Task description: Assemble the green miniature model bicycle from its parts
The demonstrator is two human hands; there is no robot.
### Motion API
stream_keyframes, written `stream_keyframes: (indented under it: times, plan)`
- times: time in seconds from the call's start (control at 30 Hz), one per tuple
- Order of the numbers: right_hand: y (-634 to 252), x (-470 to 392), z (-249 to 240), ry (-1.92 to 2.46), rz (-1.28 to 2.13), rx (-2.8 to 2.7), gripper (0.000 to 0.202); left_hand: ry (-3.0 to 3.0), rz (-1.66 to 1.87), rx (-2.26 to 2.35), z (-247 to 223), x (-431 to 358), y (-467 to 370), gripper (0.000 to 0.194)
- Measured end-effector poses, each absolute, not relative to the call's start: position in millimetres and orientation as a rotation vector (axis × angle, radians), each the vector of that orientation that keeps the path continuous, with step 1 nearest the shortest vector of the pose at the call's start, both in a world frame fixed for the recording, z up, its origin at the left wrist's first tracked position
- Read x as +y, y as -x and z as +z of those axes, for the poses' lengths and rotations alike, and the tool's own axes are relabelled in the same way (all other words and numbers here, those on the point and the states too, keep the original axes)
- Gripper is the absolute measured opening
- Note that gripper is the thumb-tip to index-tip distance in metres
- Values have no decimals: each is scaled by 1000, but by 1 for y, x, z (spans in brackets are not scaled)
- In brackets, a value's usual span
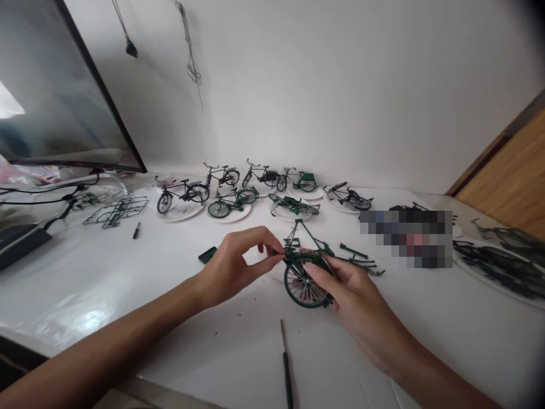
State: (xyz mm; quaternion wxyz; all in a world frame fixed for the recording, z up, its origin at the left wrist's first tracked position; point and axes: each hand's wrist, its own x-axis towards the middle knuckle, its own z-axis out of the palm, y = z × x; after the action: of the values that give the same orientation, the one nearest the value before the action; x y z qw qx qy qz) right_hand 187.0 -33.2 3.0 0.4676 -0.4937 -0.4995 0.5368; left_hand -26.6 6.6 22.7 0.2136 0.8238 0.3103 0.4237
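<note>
A green model bicycle, partly built, is held above the white table with its spoked wheel facing me. My right hand grips it by the wheel and the frame beside it, thumb across the spokes. At the left side of the frame, my left hand pinches a small dark part by its fingertips; the part is mostly hidden. Just beyond my right hand lie thin green bicycle parts. A small green tray-like piece sits behind my left hand. Below the model, a screwdriver points away from me.
Several finished model bicycles stand or lie on paper plates along the wall. Flat green part frames and a short black tool are on the left, near a monitor. A plate of dark parts is at right.
</note>
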Motion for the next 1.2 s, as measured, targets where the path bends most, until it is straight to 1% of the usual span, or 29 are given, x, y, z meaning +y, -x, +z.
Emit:
stream_keyframes:
  times: [0.1, 0.33, 0.53, 0.73, 0.9, 1.03, 1.1, 1.2]
  plan:
    - [-187, -34, 3, 1174, 1264, -1303, 42, -2298, 1231, 766, 22, 7, 27, 4]
    - [-187, -37, 3, 1140, 1204, -1360, 42, -2249, 1213, 734, 19, 10, 28, 8]
    - [-184, -39, 4, 1149, 1275, -1286, 48, -2196, 1195, 657, 22, 8, 26, 7]
    - [-184, -40, 6, 1185, 1274, -1310, 46, -2282, 1142, 770, 25, 8, 28, 6]
    - [-184, -40, 8, 1172, 1380, -1200, 48, -2273, 1022, 745, 30, 9, 31, 5]
    - [-185, -39, 9, 1183, 1393, -1176, 50, -2132, 1060, 668, 30, 8, 31, 8]
    - [-185, -38, 9, 1158, 1385, -1149, 55, -1999, 1063, 657, 27, 9, 29, 9]
    - [-186, -37, 8, 1139, 1398, -1104, 71, -1862, 1044, 648, 24, 10, 29, 11]
